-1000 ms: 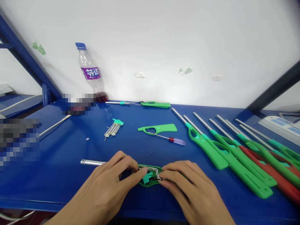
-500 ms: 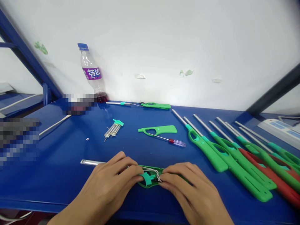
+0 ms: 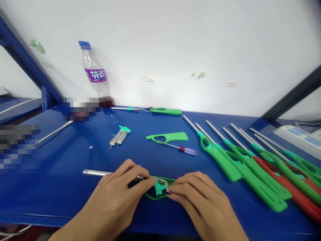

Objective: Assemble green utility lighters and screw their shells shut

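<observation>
Between my hands, close to the table's front edge, lies an opened green gas lighter with its inside facing up. Its metal tube sticks out to the left. My left hand is closed around the tube end of the casing, thumb and forefinger beside the teal trigger. White wires loop over the casing to the right of that trigger. The fingers of my right hand pinch the handle side by the wires and cover most of the handle.
Beyond my hands lie a loose green casing half, a screwdriver and small metal-and-teal parts. Another opened lighter rests by the wall near a bottle. Several green and red lighters fill the right side, beside a power strip.
My left thumb and forefinger have shifted slightly right and up over the trigger, which now sits more upright. The right hand keeps its grip; the view has moved a little.
</observation>
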Tool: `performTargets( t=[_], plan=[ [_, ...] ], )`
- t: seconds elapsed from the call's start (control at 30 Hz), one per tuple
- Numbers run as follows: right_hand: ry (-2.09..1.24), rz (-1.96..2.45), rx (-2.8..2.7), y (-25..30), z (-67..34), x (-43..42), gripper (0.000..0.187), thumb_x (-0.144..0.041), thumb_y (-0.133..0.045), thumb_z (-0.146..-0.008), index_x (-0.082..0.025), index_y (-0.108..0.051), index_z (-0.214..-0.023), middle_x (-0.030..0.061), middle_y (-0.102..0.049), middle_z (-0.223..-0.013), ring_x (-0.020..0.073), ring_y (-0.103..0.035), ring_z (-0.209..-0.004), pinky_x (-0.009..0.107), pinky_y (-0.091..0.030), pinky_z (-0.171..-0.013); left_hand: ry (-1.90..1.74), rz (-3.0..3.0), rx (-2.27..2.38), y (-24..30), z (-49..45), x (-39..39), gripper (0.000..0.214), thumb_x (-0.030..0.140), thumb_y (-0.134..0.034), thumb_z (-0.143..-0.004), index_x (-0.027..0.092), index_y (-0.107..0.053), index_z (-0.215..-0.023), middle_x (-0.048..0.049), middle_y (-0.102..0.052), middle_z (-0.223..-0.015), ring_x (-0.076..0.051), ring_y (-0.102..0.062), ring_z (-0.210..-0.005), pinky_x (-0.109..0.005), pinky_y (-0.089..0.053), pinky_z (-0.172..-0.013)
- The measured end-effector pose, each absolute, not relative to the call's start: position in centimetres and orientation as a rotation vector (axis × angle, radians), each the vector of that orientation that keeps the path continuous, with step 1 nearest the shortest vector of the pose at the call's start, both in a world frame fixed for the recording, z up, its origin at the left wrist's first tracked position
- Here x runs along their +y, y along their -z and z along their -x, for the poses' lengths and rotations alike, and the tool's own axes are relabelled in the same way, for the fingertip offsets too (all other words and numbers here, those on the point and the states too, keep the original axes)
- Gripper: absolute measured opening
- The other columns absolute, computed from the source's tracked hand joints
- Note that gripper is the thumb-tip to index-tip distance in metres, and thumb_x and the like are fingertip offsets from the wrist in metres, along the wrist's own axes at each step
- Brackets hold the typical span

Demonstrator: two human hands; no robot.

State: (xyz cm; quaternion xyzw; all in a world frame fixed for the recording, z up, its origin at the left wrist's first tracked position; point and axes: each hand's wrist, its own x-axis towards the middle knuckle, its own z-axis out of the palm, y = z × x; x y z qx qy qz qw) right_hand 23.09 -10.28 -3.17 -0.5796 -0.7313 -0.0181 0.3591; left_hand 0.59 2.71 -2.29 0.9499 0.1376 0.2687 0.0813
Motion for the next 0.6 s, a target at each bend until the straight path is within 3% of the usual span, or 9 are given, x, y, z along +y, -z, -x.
performTargets(
  t=[0.6],
  plan=[
    [0.038, 1.485, -1.831, 2.94, -22.73, -10.32, 0.022, -0.028, -0.054, -0.116, -0.025, -0.074, -0.107, -0.0048, -0.081, -0.098, 0.0159, -0.072, -0.088, 0.029, -0.053, -0.085, -0.870, -2.806, 0.425, 2.66, -0.84, 3.01, 0.049, -0.005, -0.042, -0.105, 0.027, -0.068, -0.130, -0.0023, -0.071, -0.110, -0.017, -0.057, -0.087, -0.024, -0.052, -0.069]
  ],
)
